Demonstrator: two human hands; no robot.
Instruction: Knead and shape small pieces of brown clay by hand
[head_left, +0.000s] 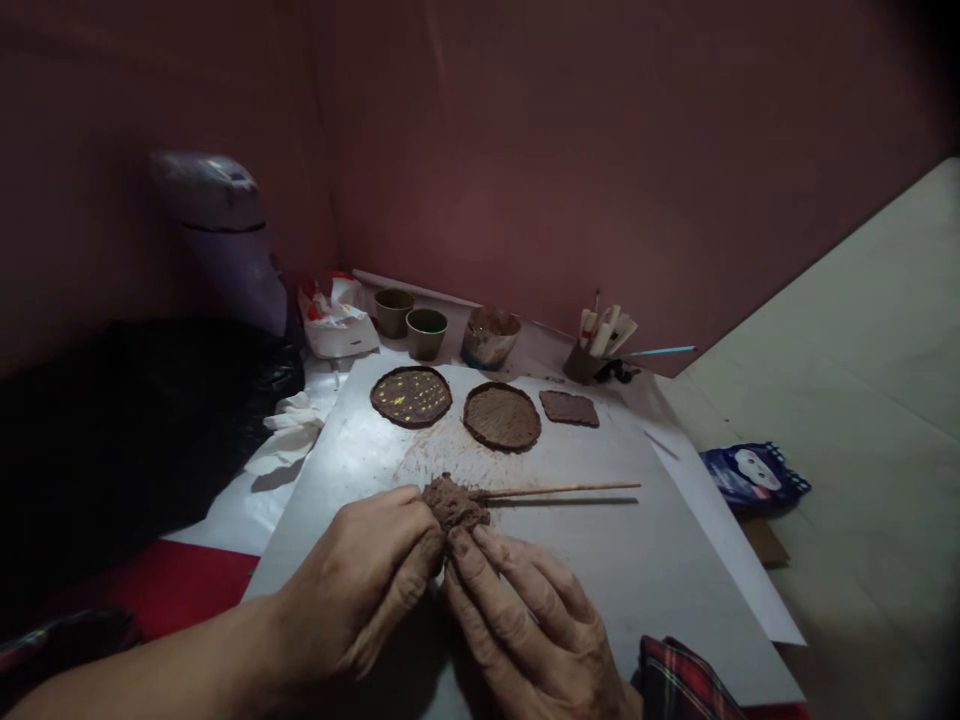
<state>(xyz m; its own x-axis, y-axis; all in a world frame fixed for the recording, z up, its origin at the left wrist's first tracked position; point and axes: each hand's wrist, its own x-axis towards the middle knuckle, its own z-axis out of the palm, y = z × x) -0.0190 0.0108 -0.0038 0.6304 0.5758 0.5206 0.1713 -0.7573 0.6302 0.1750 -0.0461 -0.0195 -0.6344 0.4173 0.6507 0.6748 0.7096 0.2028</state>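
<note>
A rough brown lump of clay (pixel 454 504) sits at the near middle of the white board. My left hand (pixel 375 565) is closed on the lump's left side, with thumb and fingers pinching it. The fingers of my right hand (pixel 532 625) press together against the lump's near right edge; clay smears show on the fingertips. A thin wooden stick (pixel 570 489) runs from the lump to the right, its left end touching or inside the clay; I cannot tell which. Farther back lie a round clay disc with yellow specks (pixel 411 396), a plain round disc (pixel 502 416) and a small rectangular slab (pixel 569 408).
Behind the board (pixel 600 570) stand two cups (pixel 427 334), a stained bowl (pixel 490 337) and a holder with several tools (pixel 592 350). A crumpled tissue (pixel 291 432), a plastic bag (pixel 334 315) and black sheeting (pixel 135 420) lie left. A blue packet (pixel 754 475) is on the floor right.
</note>
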